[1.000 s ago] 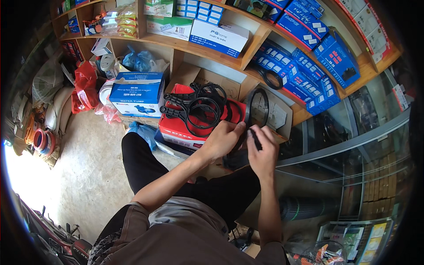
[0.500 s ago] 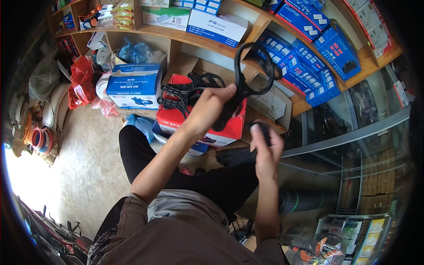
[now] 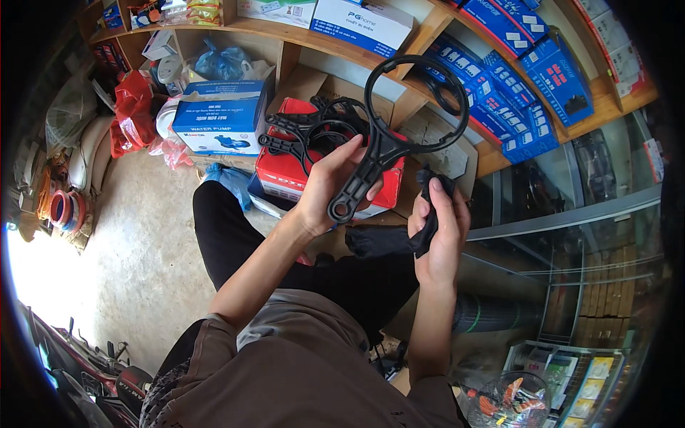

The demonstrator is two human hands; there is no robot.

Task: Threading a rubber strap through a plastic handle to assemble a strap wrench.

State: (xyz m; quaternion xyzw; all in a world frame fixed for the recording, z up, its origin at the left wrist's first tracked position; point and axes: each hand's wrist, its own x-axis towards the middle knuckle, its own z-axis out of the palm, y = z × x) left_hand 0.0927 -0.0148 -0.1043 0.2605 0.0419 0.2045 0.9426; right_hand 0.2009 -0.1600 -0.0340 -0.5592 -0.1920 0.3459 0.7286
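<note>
Both hands were closed: the left hand (image 3: 330,187) gripped the black ring wrench (image 3: 391,132) by its handle, raised above the red box (image 3: 292,167), while the right hand (image 3: 437,227) bunched a black cloth (image 3: 428,214) beside it, seemingly for wiping.

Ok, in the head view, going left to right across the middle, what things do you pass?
Red plastic bag → blue and white box → left hand gripping a black ring-shaped wrench → right hand holding a black cloth → blue boxes on the shelf.

black ring wrench (image 3: 385,135) | upright, held aloft | black cloth (image 3: 399,239) | bunched
</note>
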